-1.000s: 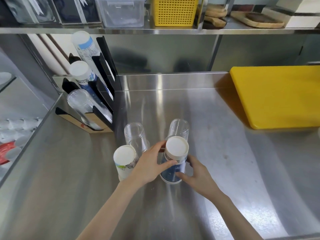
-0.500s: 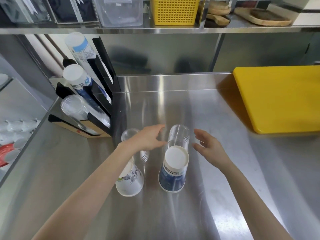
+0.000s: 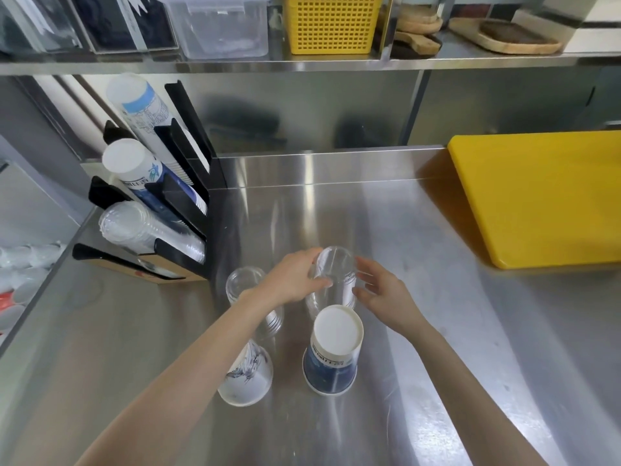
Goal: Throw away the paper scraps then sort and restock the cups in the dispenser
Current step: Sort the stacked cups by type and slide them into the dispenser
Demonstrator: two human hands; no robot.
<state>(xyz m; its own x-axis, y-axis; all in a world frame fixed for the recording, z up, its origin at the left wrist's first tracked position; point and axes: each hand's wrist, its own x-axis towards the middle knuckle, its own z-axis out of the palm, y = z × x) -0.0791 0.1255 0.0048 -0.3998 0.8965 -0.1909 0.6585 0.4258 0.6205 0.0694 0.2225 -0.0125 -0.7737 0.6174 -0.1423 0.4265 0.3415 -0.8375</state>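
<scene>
While our left hand (image 3: 295, 280) and right hand (image 3: 379, 294) flank the upright clear stack (image 3: 334, 280), fingers (image 3: 364, 274) apart, it stands between them, left nearer.

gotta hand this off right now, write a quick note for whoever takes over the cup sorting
Left hand and right hand: closing on either side of the tall clear plastic cup stack; firm grip not clear.
On the steel counter, all upside down: that clear stack, a second clear cup stack, a blue paper cup stack, a white printed cup stack.
Cup dispenser at left already holds clear, blue and light-blue cups.
Done: no paper scraps visible on the counter.
Left: load all four stacks into matching dispenser slots.
</scene>
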